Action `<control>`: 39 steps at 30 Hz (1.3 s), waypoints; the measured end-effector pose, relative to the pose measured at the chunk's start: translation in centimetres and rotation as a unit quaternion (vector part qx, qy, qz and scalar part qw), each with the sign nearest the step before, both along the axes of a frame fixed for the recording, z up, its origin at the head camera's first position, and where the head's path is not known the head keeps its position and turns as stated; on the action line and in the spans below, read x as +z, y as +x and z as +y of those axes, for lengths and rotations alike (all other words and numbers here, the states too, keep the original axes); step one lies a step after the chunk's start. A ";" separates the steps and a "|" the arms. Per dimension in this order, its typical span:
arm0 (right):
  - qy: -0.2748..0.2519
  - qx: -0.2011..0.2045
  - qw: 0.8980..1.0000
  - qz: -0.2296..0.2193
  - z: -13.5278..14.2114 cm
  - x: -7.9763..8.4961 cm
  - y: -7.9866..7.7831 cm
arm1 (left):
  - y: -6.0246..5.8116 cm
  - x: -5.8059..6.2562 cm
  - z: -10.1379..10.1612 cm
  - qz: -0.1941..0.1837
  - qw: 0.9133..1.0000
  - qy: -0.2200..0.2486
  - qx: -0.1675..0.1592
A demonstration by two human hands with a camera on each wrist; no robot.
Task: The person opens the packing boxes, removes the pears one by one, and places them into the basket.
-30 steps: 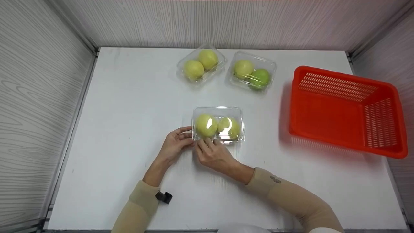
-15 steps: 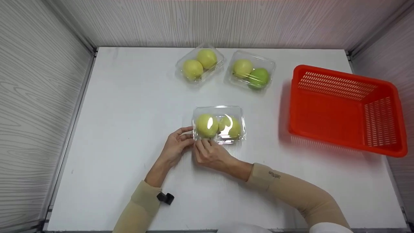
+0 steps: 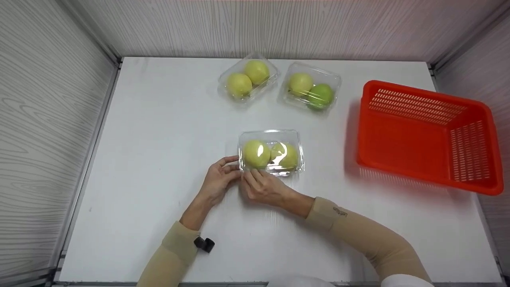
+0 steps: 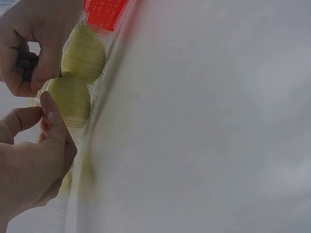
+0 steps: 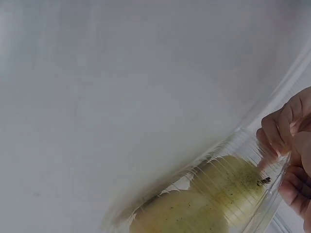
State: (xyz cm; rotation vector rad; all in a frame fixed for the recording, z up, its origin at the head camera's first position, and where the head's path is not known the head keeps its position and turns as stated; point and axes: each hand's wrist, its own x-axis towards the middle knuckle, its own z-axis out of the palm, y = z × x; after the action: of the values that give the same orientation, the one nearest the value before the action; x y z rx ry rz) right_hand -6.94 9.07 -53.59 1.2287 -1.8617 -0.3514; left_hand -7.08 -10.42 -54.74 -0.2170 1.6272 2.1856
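A clear plastic clamshell box (image 3: 271, 136) stands at the middle of the table, its lid lying over two pale yellow pears (image 3: 257, 153). Brown specks and a dark stem show on the pears (image 5: 228, 187) in the right wrist view. At the box's near left corner, my left hand (image 3: 215, 183) pinches the edge between thumb and fingers. Just beside it, my right hand (image 3: 265, 189) has curled fingers pinching the front rim. Both hands' fingertips meet closely there in the left wrist view, and the exact rim under them is hidden.
Toward the back stand two more clear boxes, one with two yellow fruits (image 3: 239, 85), the other with a yellow fruit (image 3: 301, 84) and a green one (image 3: 320, 95). A red slotted basket (image 3: 422, 183) sits at the right. The white table (image 3: 159, 139) has walls around it.
The box has shifted very slightly to the right. My right fingers have drawn in along the front rim toward the left corner; the left hand has barely moved.
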 end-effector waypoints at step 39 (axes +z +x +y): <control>-0.046 0.019 0.999 -0.020 2.1 0.6 -0.6 | -0.3 -0.1 0.1 -0.003 1.000 -0.001 0.009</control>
State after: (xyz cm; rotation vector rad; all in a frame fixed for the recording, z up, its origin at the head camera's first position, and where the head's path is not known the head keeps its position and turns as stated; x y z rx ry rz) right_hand -7.55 11.17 -52.98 1.2139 -1.8646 -0.2201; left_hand -7.36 -10.28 -54.84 -0.2387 1.6300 2.1958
